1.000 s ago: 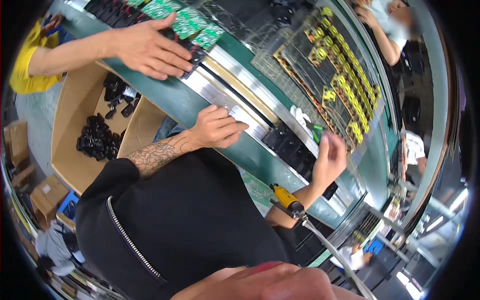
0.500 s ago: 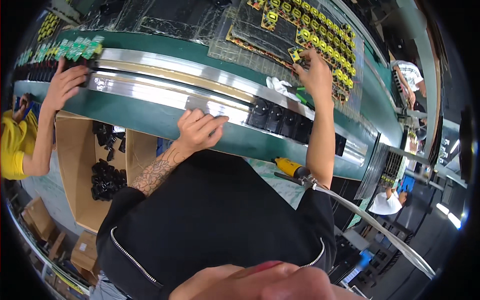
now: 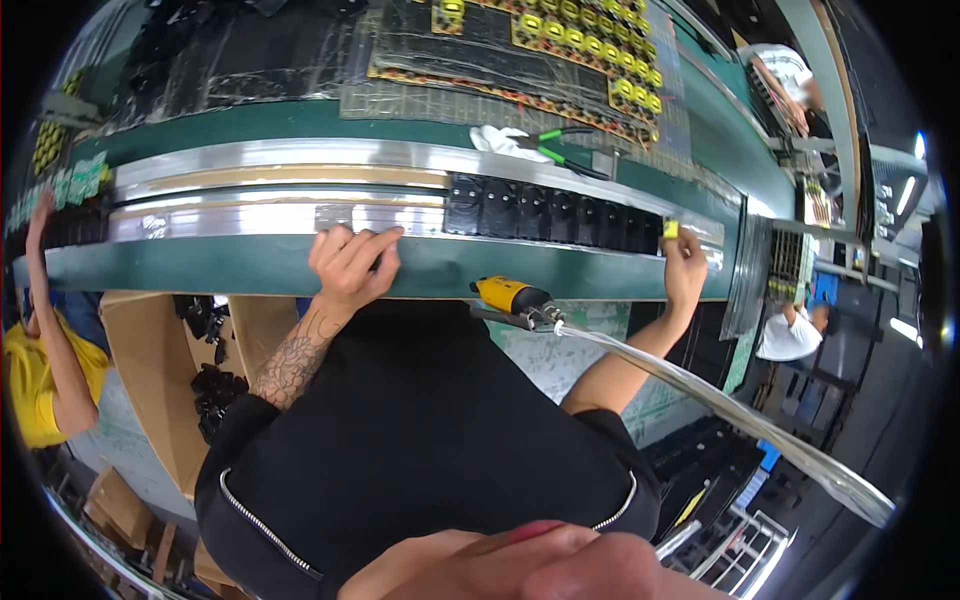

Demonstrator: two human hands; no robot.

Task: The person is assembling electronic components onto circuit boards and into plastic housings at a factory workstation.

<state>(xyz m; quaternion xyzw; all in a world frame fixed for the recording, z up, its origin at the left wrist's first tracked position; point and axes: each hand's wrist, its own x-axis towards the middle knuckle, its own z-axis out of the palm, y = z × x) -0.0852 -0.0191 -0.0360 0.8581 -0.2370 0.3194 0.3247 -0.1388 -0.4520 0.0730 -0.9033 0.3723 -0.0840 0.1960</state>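
A small yellow-topped part (image 3: 671,230) is held at the right end of a row of black housings (image 3: 560,215), pinched between the closed fingertips of the right hand (image 3: 685,268). The left hand (image 3: 352,265) is rested, loosely half-curled with a gap between thumb and forefinger, at the near edge of the metal track (image 3: 280,218) on the green tabletop (image 3: 250,264); nothing is seen gripped in it. Because the part is held by the fingertips alone, it could be dropped or turned askew if the pinch is loosened. The rightmost housing could be nudged out of line if it is bumped by those fingers. A yellow power driver (image 3: 512,296) is hung at the near side, and its cable (image 3: 700,388) could be snagged by the right forearm. On the far side, pliers (image 3: 548,153) could be knocked by a careless reach.
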